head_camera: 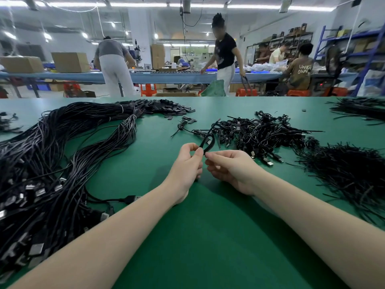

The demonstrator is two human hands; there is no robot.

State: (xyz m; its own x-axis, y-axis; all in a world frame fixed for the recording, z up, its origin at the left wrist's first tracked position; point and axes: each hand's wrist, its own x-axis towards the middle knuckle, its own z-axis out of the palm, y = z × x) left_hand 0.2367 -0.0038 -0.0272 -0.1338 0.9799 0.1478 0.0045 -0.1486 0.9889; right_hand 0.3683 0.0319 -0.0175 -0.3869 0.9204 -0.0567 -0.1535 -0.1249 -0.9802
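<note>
Head camera, looking down along two bare forearms to a green felt-covered table [208, 236].

The left hand [186, 165] and right hand [231, 171] meet close together above the table. Between them they hold a short black cable [208, 140], bent into a narrow upright loop that rises just above the fingertips. The left thumb and forefinger are curled and pinch the loop's left leg. The right hand's fingers [211, 156] are curled narrowly and pinch its base from the other side. How much of the cable is tucked inside the palms cannot be seen.

Just beyond the right fingers, and a little to their right, lies a heap of small coiled black cables with metal plugs [262, 136]. Further right of the fingers is a bristly pile of thin black tie strips [345, 176]. Well to the left of the fingers, a thick bundle of long black cables [62, 155] sprawls across the table.

Likely risk: the loop looks springy, so a slackened pinch on either side could let it flick open and undo the fold. Its free end points toward the heap beyond the fingers and could snag there if the hands drift forward.
</note>
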